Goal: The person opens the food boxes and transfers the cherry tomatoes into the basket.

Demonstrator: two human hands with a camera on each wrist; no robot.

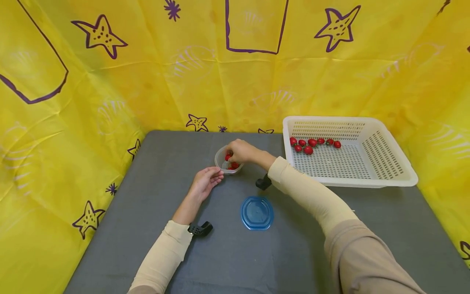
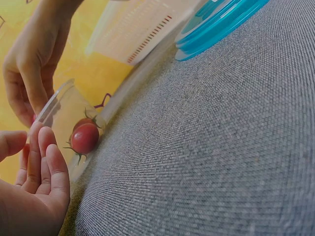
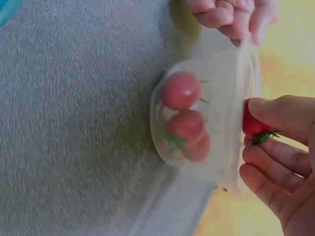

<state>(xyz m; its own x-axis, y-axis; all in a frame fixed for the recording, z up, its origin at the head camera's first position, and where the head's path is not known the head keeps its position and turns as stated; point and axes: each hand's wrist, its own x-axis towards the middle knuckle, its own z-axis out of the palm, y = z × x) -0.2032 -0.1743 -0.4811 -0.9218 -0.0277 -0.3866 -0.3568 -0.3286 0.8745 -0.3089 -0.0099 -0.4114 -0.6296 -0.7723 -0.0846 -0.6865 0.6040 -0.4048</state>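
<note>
A small clear plastic container (image 1: 216, 158) stands on the grey cloth with several cherry tomatoes (image 3: 181, 91) at its bottom. My left hand (image 1: 206, 181) pinches its near-left rim, thumb on one side and fingertips on the other. Over the container's mouth is my right hand (image 1: 240, 152), holding a red cherry tomato (image 3: 255, 120) between thumb and fingers, its green stem pointing outward. Closer to me lies a blue lid (image 1: 257, 213), flat on the table between the two forearms.
At the back right, a white plastic basket (image 1: 352, 163) holds several cherry tomatoes (image 1: 312, 142) along its left and back sides. Yellow patterned cloth (image 1: 235, 81) hangs behind the table and at its sides. My right forearm passes in front of the basket's near-left corner.
</note>
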